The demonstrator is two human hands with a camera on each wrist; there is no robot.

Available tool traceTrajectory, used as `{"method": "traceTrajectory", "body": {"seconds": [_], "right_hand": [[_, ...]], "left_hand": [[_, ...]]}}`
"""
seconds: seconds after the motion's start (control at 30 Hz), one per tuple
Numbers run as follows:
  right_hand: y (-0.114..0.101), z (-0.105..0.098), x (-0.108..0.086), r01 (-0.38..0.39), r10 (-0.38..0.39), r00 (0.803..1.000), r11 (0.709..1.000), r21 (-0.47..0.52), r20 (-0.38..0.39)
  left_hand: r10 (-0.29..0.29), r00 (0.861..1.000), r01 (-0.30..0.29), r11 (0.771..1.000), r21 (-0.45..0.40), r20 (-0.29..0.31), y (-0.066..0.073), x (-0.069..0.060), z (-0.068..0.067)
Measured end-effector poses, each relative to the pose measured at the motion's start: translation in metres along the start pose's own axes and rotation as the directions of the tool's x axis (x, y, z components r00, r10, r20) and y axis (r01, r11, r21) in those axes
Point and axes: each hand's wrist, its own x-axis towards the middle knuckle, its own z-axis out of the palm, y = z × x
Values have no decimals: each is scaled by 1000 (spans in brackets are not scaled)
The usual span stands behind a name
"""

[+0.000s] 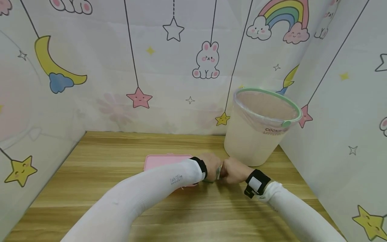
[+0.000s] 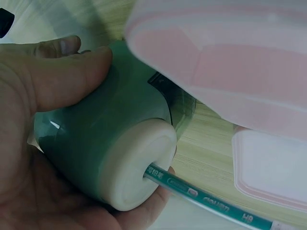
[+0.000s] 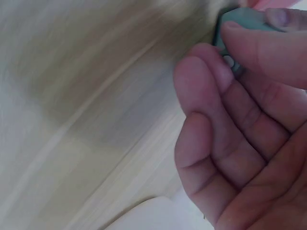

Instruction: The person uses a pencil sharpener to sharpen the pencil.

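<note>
My left hand (image 1: 211,165) grips a dark green pencil sharpener (image 2: 96,129) with a pale round face, its thumb on one side and fingers beneath. From the hole in that face a green pencil (image 2: 206,195) sticks out. Close against it, my right hand (image 1: 234,170) pinches a green part of the sharpener (image 3: 247,20) between thumb and curled index finger. A small grey round detail shows on that part. Whether it is a crank, I cannot tell. From the head view, the hands hide most of the sharpener.
A pink box (image 1: 166,160) lies on the wooden table (image 1: 121,143), partly behind my left forearm. In the left wrist view a pale, pink-edged panel (image 2: 271,165) lies beside it. Behind my right hand stands a cream bin (image 1: 251,141) with a green rim and a clear liner.
</note>
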Motion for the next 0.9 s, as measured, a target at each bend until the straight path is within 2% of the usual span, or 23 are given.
{"method": "traceTrajectory", "body": {"seconds": [0.13, 0.3, 0.4, 0.63, 0.9], "right_hand": [[-6, -4, -1, -29, 29, 999, 1000, 4, 37], [-13, -13, -3, -20, 18, 996, 1000, 24, 86], [-15, -23, -5, -18, 9, 992, 997, 70, 123], [-19, -48, -3, -51, 37, 992, 992, 117, 120], [-13, -54, -2, -34, 22, 994, 994, 106, 107]], "left_hand": [[-12, 1000, 12, 1000, -19, 11, -1, 2, 1], [-9, 1000, 9, 999, -46, 9, -1, 3, 3], [-18, 1000, 20, 998, -52, 24, -1, 5, 2], [-39, 998, 41, 998, -41, 58, -1, 6, -1], [-26, 998, 32, 994, -103, 63, -1, 6, 2]]}}
